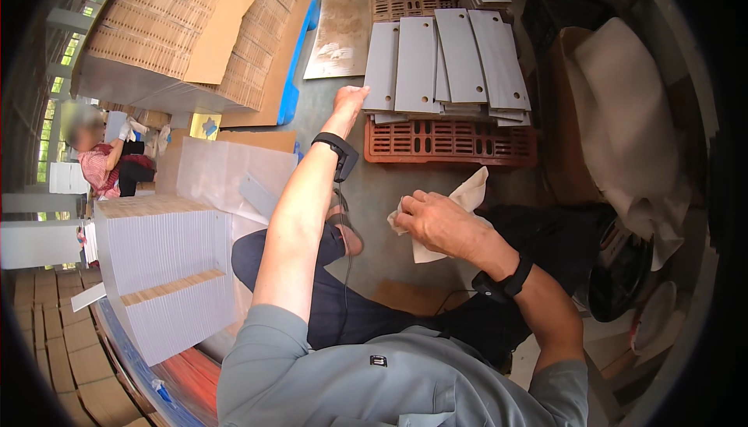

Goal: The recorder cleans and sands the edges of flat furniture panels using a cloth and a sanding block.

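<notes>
Reaching forward, my left hand [351,100] has its fingers closed at the left edge of a light grey panel [381,65]. That panel is the leftmost of several long, flat panels, each with small round holes near its ends. They lie fanned out in overlapping layers on a reddish-brown plastic crate [450,143]. Nearer to me, above my lap, my right hand [436,223] is closed on a crumpled cream cloth [470,191]. The cloth hangs out on both sides of the hand, and my fingertips are partly hidden in it.
To the left stands a tall stack of grey panels [167,248]. Behind it, brown boards are piled on a blue pallet [290,100]. A co-worker [105,164] sits far left. At the right, beige cloth [623,115] drapes over a cardboard box [562,123].
</notes>
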The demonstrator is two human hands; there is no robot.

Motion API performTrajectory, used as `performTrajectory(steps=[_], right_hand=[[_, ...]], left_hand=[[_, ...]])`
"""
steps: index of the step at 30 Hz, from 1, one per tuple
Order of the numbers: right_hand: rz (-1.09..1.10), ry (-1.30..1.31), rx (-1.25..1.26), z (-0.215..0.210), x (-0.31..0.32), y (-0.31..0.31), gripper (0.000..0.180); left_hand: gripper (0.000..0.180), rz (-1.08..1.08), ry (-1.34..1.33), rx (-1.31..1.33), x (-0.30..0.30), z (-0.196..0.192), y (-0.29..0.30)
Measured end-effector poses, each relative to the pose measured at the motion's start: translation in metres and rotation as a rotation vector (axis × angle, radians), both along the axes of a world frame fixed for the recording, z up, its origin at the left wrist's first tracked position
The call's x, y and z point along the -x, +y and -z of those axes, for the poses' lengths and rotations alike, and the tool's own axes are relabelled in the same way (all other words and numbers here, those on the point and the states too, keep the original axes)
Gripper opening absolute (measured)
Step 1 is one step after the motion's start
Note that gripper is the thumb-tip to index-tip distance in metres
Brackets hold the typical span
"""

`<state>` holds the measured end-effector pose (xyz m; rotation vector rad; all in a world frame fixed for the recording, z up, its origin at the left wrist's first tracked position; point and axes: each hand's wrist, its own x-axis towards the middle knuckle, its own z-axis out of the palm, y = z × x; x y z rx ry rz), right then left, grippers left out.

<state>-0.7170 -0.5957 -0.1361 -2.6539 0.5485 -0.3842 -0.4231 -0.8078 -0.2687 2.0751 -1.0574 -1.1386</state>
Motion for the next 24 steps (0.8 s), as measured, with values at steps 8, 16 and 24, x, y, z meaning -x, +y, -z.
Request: performTrajectory(steps=[8,16,24], right_hand=[[0.079,-0.073,-0.026,-0.001,0.002,-0.011,0.024],[0.5,-0.59,-0.081,-0.041,-0.004,-0.043,0.04],[0.416,-0.37,0.229,-0.006,-0.048,-0.038,0.053]], left_hand=[[0.036,-0.067,0.228,0.132,-0.011,-0.013,0.017],[0.035,-0.043,0.336,0.355,0.004,-0.08,0.134],[0.04,0.097,0.496,0.45,0.057,-0.133,0.25]])
